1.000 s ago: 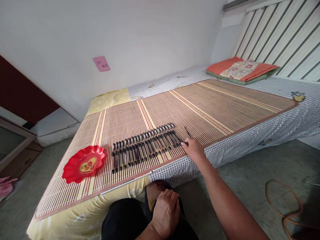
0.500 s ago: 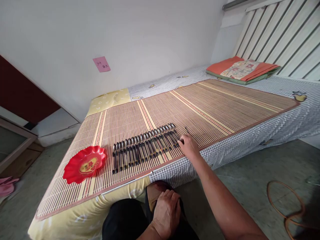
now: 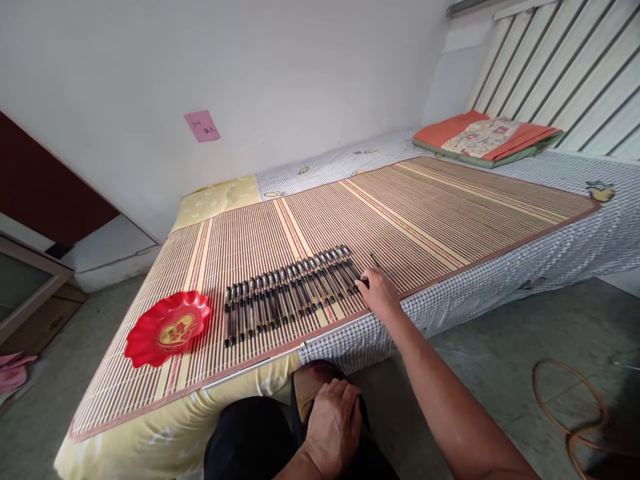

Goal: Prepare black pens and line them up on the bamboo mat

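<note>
A row of black-capped pens (image 3: 280, 290) lies side by side on the bamboo mat (image 3: 410, 227), their clips toward the wall. At the row's right end, my right hand (image 3: 379, 293) is closed, thumb and fingers pinched on a pen (image 3: 363, 283) at the mat. A thin dark tip (image 3: 373, 257) shows just beyond the knuckles; I cannot tell whether it belongs to the same pen. My left hand (image 3: 334, 420) lies over my leg with its fingers laid down, holding nothing.
A red scalloped plate (image 3: 170, 327) with a gold heart sits left of the pens. A folded orange and floral cloth (image 3: 487, 139) lies at the bed's far right. The bed's checked edge (image 3: 350, 343) is near my knees. An orange cord (image 3: 570, 400) coils on the floor.
Almost nothing differs. The view has shifted very slightly; my right hand stays at the right end of the pen row and my left hand rests in the same place.
</note>
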The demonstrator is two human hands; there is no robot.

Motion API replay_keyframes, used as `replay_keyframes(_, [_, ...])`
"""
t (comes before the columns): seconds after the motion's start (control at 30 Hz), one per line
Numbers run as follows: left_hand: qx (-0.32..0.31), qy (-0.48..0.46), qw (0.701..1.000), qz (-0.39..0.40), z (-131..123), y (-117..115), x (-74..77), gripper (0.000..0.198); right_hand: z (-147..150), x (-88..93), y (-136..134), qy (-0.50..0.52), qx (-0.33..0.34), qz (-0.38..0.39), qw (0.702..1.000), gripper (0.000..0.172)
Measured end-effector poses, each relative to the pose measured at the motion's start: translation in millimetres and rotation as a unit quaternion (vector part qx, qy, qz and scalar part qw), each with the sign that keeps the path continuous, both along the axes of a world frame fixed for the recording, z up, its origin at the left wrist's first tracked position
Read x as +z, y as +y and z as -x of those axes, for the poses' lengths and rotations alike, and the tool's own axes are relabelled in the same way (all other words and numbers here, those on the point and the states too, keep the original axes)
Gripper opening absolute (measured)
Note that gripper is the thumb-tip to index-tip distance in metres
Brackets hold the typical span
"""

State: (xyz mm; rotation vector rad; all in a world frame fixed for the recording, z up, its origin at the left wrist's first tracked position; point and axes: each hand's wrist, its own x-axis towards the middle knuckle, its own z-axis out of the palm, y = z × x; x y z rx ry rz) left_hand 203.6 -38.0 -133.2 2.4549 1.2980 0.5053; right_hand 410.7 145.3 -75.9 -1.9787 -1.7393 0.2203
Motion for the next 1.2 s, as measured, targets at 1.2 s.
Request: replay_keyframes(1.2, [-0.002, -0.006, 1.0, -0.011, 0, 1, 3.8, 0.02, -30, -0.4, 19, 0.034, -0.009, 0.036, 0.999, 0.021])
